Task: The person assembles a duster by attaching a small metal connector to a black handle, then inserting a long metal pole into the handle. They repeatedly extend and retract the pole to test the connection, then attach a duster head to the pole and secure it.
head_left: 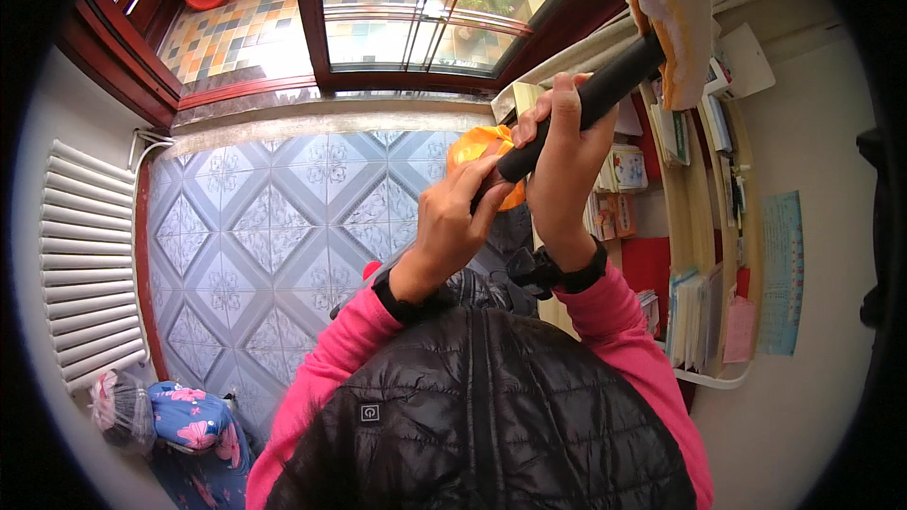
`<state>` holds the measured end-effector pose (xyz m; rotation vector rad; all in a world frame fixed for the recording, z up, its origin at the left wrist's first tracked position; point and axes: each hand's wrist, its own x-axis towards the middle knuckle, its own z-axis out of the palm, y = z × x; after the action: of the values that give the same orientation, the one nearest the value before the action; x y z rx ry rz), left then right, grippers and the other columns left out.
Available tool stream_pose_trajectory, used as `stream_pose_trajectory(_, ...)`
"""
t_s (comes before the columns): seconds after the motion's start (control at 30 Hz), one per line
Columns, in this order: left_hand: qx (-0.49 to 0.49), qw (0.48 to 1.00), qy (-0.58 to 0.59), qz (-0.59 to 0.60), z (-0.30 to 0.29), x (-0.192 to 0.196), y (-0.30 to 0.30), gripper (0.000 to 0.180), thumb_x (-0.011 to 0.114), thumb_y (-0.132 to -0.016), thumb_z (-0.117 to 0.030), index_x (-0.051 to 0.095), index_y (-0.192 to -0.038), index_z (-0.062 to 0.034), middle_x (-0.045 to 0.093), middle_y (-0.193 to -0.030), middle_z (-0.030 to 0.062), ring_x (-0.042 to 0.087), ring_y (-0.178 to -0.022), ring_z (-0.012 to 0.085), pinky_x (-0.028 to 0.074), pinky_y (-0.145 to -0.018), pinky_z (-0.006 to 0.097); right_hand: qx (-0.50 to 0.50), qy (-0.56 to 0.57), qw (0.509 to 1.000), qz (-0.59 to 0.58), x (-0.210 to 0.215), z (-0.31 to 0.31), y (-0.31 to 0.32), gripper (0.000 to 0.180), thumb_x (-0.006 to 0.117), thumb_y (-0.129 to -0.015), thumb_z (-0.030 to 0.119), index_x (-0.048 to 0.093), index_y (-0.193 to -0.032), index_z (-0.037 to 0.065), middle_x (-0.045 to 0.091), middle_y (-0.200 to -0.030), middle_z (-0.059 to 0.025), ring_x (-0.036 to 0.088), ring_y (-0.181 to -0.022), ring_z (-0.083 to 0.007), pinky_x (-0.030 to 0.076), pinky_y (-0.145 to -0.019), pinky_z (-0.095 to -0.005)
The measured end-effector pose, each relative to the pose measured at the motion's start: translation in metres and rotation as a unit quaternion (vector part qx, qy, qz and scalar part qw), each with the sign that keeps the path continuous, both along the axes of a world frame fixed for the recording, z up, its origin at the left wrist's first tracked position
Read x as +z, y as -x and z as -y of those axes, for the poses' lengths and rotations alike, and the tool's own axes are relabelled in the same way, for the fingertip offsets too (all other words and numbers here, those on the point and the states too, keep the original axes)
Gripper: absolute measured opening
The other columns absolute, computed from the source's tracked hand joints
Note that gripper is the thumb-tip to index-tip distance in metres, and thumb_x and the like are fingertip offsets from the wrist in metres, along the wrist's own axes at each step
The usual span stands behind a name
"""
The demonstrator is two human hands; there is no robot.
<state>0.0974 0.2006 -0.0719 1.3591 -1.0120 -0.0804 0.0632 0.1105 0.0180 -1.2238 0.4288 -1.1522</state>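
Note:
My right hand [567, 165] is wrapped round a thick black pole [619, 83] that slants up to the right. Close to the pole's lower end, the fingers of my left hand [444, 231] are closed on it, with the thumb on the near side. A yellow and white fluffy cloth [682, 24] hangs at the pole's upper end, beside the shelves; how it is joined there cannot be made out. Behind my hands shows a bright orange item [480, 144], partly hidden. Both wrists wear black bands.
A bookcase [680, 217] with books and boxes stands close on the right. Ahead are a glazed door [425, 14] and a raised sill [331, 118]. A white radiator [94, 264] lines the left wall. Flower-patterned blue fabric [194, 425] is at lower left, above the tiled floor [274, 236].

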Motion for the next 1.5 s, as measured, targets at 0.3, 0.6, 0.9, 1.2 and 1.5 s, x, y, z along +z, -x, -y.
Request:
stream_pose_trajectory(0.3,-0.001,1.000,-0.009,0.014,0.000,-0.007,-0.001,0.023,0.066,-0.086,-0.006,0.061,-0.107,0.0025,0.066,-0.082,0.0139,0.064,-0.069,0.0175,0.051,-0.062,0.029,-0.032,0.015,0.999,0.001,-0.005,-0.003,0.000,0.019,0.053,-0.095,0.012,0.037,-0.104,0.007,0.045,-0.065,-0.0024,0.045,-0.046,-0.0089,0.043,-0.046,-0.0236)
stream_pose_trajectory(0.6,-0.120,0.976,0.032,-0.177,0.016,0.094,-0.062,0.021,0.065,-0.088,-0.013,0.061,-0.098,0.0050,0.066,-0.074,0.0094,0.060,-0.064,0.0113,0.047,-0.058,0.025,0.135,0.191,0.972,-0.019,0.090,0.037,-0.046,0.022,0.056,-0.092,0.018,0.041,-0.097,0.003,0.050,-0.067,-0.0034,0.054,-0.054,-0.0124,0.048,-0.051,-0.0260)
stream_pose_trajectory(0.9,-0.187,0.898,-0.051,-0.394,0.031,0.048,-0.062,0.028,0.061,-0.091,-0.026,0.064,-0.089,0.0014,0.065,-0.075,0.0061,0.059,-0.057,0.0092,0.046,-0.048,0.022,0.037,0.026,0.970,-0.239,0.012,0.069,-0.074,0.027,0.053,-0.088,0.015,0.035,-0.094,-0.004,0.052,-0.060,-0.0121,0.057,-0.045,-0.0219,0.047,-0.037,-0.0356)
stream_pose_trajectory(1.2,-0.167,0.877,-0.117,-0.434,0.031,-0.041,-0.025,0.028,0.063,-0.090,-0.027,0.063,-0.090,0.0007,0.066,-0.079,0.0084,0.060,-0.058,0.0115,0.048,-0.047,0.025,0.008,-0.048,0.937,-0.347,-0.082,0.068,-0.037,0.031,0.052,-0.091,0.019,0.033,-0.098,-0.005,0.051,-0.064,-0.0124,0.056,-0.045,-0.0209,0.049,-0.038,-0.0353)
stream_pose_trajectory(1.5,-0.115,0.898,-0.164,-0.391,0.035,-0.035,-0.015,0.029,0.065,-0.089,-0.027,0.061,-0.088,0.0009,0.065,-0.074,0.0075,0.060,-0.058,0.0116,0.048,-0.049,0.025,0.007,-0.052,0.941,-0.335,-0.095,0.072,-0.032,0.033,0.053,-0.090,0.020,0.035,-0.096,-0.006,0.056,-0.063,-0.0146,0.062,-0.046,-0.0250,0.051,-0.038,-0.0359)
